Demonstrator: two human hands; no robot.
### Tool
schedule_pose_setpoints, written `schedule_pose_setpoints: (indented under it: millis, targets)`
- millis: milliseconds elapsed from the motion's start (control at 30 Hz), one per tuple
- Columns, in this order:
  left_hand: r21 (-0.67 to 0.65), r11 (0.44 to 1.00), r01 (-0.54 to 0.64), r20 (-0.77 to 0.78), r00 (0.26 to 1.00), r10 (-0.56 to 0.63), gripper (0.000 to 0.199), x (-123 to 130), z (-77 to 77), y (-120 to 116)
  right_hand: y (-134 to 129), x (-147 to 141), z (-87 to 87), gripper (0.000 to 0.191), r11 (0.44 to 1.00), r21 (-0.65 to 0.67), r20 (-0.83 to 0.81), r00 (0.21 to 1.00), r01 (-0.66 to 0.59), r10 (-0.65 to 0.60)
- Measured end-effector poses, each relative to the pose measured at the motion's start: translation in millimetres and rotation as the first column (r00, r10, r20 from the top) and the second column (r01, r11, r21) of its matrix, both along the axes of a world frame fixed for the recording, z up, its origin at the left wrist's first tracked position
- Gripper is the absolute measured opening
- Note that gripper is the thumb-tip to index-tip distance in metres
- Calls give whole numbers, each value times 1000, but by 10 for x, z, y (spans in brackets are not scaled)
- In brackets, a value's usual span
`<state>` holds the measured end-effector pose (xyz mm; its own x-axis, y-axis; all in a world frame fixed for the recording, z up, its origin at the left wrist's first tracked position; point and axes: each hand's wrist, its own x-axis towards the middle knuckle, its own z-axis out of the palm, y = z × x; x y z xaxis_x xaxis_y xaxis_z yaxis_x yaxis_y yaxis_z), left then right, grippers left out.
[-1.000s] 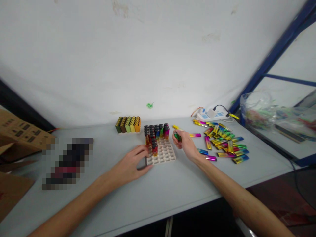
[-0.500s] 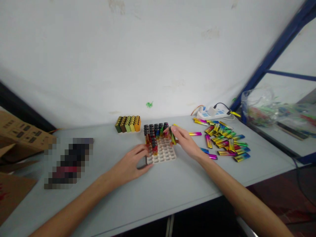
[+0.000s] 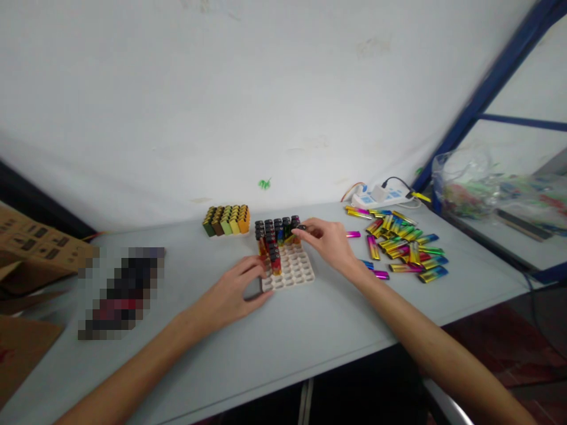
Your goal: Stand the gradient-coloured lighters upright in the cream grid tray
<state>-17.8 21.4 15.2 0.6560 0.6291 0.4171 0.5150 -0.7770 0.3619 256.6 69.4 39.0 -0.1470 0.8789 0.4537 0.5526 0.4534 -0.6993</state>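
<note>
Soft, even lt on wall (image 3: 283, 106); sl. blur; dark under tbl (image 3: 328, 330).

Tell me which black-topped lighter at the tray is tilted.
The lighter pinched in the right hand, at the far right of the white tray; the others there stand upright.

Power strip (image 3: 396, 197): right of centre, near wall (image 3: 266, 88). Cardboard box (image 3: 39, 237): left edge. Clear plastic bag (image 3: 465, 192): right side.

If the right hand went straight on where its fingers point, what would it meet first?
Likely the upright lighters in the pale tray, just past the black-topped lighter in the right hand; depth there is hard to judge.
</note>
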Motion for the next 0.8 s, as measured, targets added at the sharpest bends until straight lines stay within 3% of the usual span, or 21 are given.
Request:
schedule_pose_setpoints:
  millis: [233,567,667,800]
  targets:
    - [-4,1000,-1,-16,1000,1,11,-2,-14,4,112,-65,-39,27,996,87,406,914,-38,-1]
    - [-7,1000,7,9,1000,-7,11,2,-40,7,109,-267,312,30,999,-16,733,680,-31,33]
    - [-4,1000,1,10,1000,-1,10,2,-33,-1,107,-287,266,26,1000,10,726,688,-12,2]
    - [0,1000,0,-1,1000,0,10,4,-32,-3,130,-257,126,29,1000,25,645,764,-7,-11]
